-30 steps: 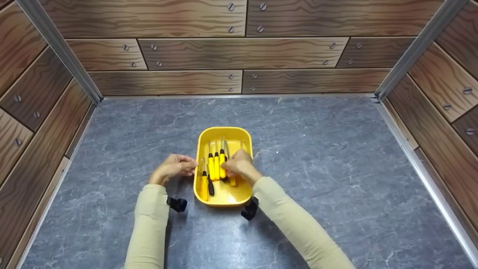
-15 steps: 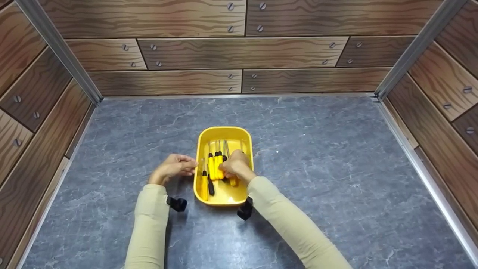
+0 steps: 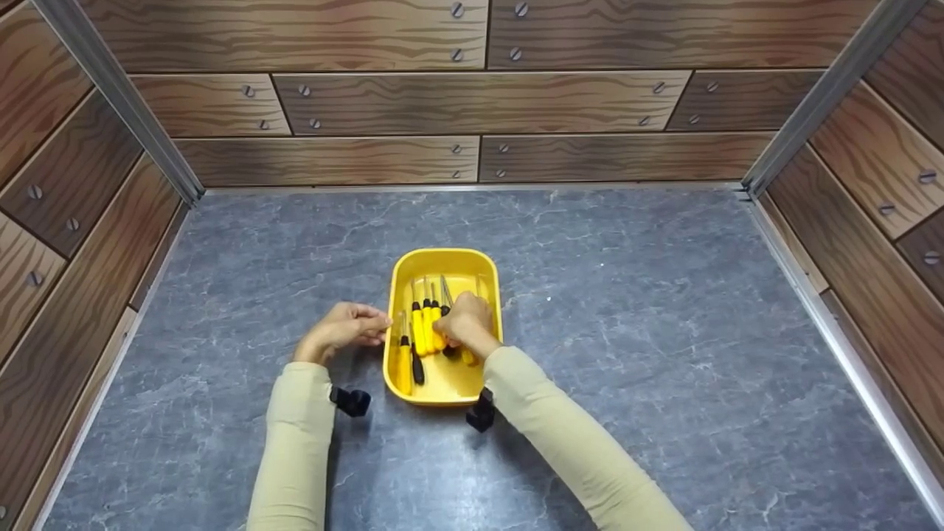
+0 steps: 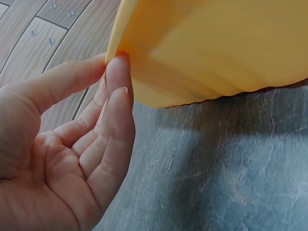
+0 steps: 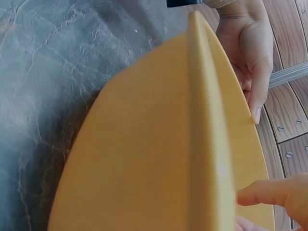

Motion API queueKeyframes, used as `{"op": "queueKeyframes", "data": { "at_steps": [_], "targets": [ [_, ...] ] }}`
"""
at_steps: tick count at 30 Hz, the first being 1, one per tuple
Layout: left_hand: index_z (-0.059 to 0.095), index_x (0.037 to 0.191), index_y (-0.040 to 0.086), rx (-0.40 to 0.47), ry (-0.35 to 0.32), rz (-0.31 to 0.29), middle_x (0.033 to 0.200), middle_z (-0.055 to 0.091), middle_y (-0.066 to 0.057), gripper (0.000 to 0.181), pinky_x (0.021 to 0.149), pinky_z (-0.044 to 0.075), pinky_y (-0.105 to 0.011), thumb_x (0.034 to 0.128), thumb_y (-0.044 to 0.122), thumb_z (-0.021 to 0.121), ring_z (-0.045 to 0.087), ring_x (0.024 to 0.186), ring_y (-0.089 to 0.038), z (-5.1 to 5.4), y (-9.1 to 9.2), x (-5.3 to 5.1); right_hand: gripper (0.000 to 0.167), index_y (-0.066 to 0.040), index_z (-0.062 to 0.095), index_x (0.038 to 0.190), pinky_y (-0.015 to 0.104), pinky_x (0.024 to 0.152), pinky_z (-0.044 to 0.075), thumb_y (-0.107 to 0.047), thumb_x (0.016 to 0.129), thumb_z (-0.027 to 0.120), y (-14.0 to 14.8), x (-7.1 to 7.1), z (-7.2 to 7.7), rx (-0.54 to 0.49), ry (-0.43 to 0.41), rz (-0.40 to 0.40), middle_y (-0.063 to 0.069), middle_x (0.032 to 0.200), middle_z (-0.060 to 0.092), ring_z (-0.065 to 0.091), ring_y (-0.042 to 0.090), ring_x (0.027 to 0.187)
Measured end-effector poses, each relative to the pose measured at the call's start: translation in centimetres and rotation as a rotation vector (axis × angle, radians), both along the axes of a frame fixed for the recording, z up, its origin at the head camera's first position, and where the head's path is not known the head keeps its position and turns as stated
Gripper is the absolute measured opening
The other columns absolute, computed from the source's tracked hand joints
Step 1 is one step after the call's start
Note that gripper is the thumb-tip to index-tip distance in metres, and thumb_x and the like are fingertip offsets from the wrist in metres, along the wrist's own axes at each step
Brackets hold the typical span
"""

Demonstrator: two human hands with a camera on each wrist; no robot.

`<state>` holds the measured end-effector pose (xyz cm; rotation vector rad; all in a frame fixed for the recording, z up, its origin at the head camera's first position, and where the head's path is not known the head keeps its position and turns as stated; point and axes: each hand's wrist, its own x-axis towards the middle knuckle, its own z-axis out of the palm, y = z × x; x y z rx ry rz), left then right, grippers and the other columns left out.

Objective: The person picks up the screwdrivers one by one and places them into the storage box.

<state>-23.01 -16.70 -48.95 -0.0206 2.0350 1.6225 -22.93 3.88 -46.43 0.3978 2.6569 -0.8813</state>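
A yellow tray (image 3: 453,391) holds several screwdrivers, mostly with yellow handles and black collars. My left hand (image 3: 343,328) pinches the tray's left rim; in the left wrist view, its thumb and fingertips meet on the yellow wall (image 4: 221,48). Inside the tray, my right hand (image 3: 466,324) has its thumb and finger at the handle of a yellow screwdriver (image 3: 436,332) and seems to grip it. Left of this lie two more yellow screwdrivers. Near the left wall are another yellow screwdriver (image 3: 405,366) and a black-handled one (image 3: 418,369). The tray wall largely hides the right fingers in the right wrist view.
The tray stands on a grey marbled surface (image 3: 649,310). Wood-patterned panels (image 3: 383,107) close in the back and both sides, with metal rails at the corners. A black wrist camera (image 3: 351,402) sits by the left sleeve.
My right hand has moved slightly left inside the tray, and the screwdriver at its thumb has shifted left against its neighbour. My left hand stays on the rim.
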Motion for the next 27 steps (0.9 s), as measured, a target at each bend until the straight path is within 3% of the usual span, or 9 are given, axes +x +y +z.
{"op": "queueKeyframes", "data": {
  "at_steps": [5, 10, 13, 21, 27],
  "targets": [
    [0.058, 0.117, -0.014, 0.002, 0.007, -0.001, 0.072, 0.067, 0.006, 0.035, 0.071, 0.06, -0.02, 0.0919, 0.01, 0.062, 0.064, 0.067, -0.005, 0.0, 0.0, -0.1, 0.018, -0.005, 0.065, 0.076, 0.023, 0.041, 0.053, -0.016, 0.074, 0.079, 0.3, -0.1, -0.4, -0.007, -0.005, -0.003, 0.001, 0.048, 0.06, 0.059, 0.011, 0.04],
    [0.058, 0.117, -0.014, 0.0, 0.009, -0.006, 0.072, 0.068, 0.006, 0.035, 0.072, 0.06, -0.02, 0.0922, 0.01, 0.061, 0.064, 0.068, -0.005, 0.0, 0.0, 0.0, 0.017, -0.007, 0.067, 0.064, 0.02, 0.034, 0.047, -0.016, 0.076, 0.077, 0.7, -0.3, -1.0, 0.013, 0.01, 0.004, -0.001, 0.042, 0.058, 0.061, 0.011, 0.039],
    [0.058, 0.118, -0.015, -0.005, 0.006, -0.004, 0.072, 0.067, 0.007, 0.035, 0.072, 0.06, -0.02, 0.0925, 0.009, 0.061, 0.065, 0.068, -0.004, 0.0, 0.0, 0.0, 0.015, -0.006, 0.069, 0.065, 0.019, 0.032, 0.045, -0.015, 0.075, 0.077, 0.8, -0.4, -1.2, 0.003, 0.015, 0.012, -0.002, 0.039, 0.055, 0.057, 0.009, 0.035],
    [0.058, 0.118, -0.014, -0.011, -0.002, 0.001, 0.071, 0.066, 0.007, 0.037, 0.072, 0.06, -0.019, 0.0918, 0.011, 0.062, 0.063, 0.068, -0.004, -0.1, 0.0, 0.0, 0.012, 0.002, 0.071, 0.074, 0.023, 0.04, 0.053, -0.009, 0.079, 0.075, 1.0, -0.3, -1.2, -0.219, -0.052, -0.039, -0.001, 0.04, 0.054, 0.051, 0.006, 0.031],
    [0.058, 0.119, -0.014, -0.009, 0.005, 0.001, 0.073, 0.067, 0.006, 0.037, 0.074, 0.061, -0.022, 0.0918, 0.011, 0.062, 0.064, 0.069, -0.005, 0.1, 0.0, 0.1, 0.01, 0.003, 0.072, 0.079, 0.027, 0.047, 0.058, -0.007, 0.082, 0.071, 1.1, -0.1, -0.8, -0.318, -0.063, -0.057, 0.001, 0.045, 0.059, 0.055, 0.008, 0.034]
  ]
}}
